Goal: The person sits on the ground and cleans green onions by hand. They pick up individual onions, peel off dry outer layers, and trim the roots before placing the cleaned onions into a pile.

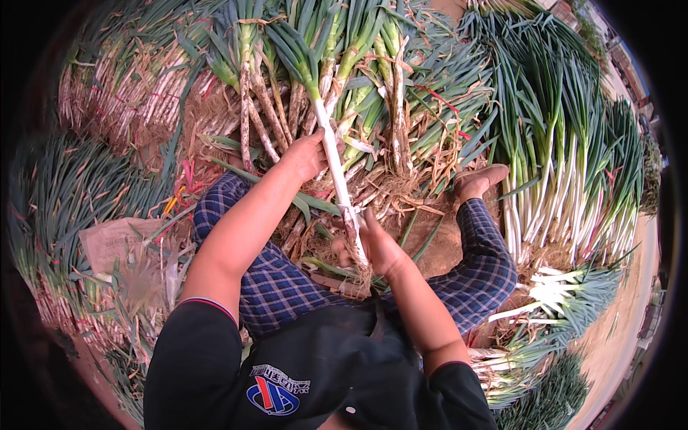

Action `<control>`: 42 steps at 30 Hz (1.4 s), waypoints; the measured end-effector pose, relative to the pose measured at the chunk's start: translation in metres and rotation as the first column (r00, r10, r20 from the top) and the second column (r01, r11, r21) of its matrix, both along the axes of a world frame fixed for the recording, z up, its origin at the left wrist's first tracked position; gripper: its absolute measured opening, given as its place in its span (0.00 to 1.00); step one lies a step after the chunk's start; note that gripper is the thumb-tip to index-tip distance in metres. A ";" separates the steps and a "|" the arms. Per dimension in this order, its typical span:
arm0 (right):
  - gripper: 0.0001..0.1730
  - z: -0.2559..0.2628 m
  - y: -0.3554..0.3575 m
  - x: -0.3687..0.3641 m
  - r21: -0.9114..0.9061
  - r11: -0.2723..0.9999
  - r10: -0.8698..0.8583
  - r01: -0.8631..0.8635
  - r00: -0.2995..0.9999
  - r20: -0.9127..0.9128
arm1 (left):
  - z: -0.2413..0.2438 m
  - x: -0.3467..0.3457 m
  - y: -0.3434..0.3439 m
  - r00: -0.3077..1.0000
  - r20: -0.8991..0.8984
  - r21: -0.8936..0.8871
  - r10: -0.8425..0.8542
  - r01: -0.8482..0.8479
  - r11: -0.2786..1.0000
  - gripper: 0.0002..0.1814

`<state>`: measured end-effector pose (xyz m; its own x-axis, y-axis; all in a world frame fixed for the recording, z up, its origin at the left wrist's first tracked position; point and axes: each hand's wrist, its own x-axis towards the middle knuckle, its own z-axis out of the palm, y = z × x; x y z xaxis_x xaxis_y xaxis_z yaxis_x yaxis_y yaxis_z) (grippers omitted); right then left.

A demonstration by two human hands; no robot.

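My left hand (308, 156) is closed around the upper white stem of a long green onion (336, 166). The stalk slants down toward my lap, leaves away from me and roots at the near end. Close to the roots, my right hand (376, 244) touches the lower stem, where brownish outer skin hangs partly loose; whether its fingers are closed on the stem is hard to tell. Beyond my hands lies a heap of unpeeled green onions (398, 118) with dirty stems, dry leaves and roots.
Clean white-stemmed green onions (553, 188) stand massed at the right, with a smaller peeled pile (556, 293) below. Bundled onions (129, 97) fill the upper left. A printed paper sack (121, 242) lies at the left. My shod foot (484, 177) rests beside the heap.
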<state>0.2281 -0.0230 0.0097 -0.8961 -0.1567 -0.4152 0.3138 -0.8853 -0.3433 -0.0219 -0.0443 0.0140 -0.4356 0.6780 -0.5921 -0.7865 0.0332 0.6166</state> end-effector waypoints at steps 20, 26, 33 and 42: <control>0.22 0.008 0.047 -0.020 0.945 -0.169 -0.028 -0.280 0.960 0.279 | 0.043 -0.052 0.011 0.957 -0.063 -0.002 0.283 -0.284 0.959 0.15; 0.26 0.022 0.054 -0.140 0.957 0.115 -0.334 0.267 0.918 -0.216 | 0.023 -0.035 -0.003 0.993 0.005 0.148 0.120 -0.120 0.982 0.13; 0.20 0.040 0.082 -0.218 0.949 0.304 -0.040 -0.089 0.994 0.106 | 0.021 -0.019 -0.025 0.996 0.008 0.105 0.087 -0.087 0.991 0.15; 0.10 0.064 0.073 -0.071 0.244 0.867 -0.344 0.435 0.876 -0.338 | 0.025 -0.024 -0.004 0.999 -0.035 0.042 -0.022 0.024 0.999 0.14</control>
<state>0.1566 0.0497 0.0741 -0.9399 0.3223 -0.1127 -0.1817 -0.7515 -0.6342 -0.0460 -0.0485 0.0388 -0.4393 0.7122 -0.5475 -0.7640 0.0244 0.6447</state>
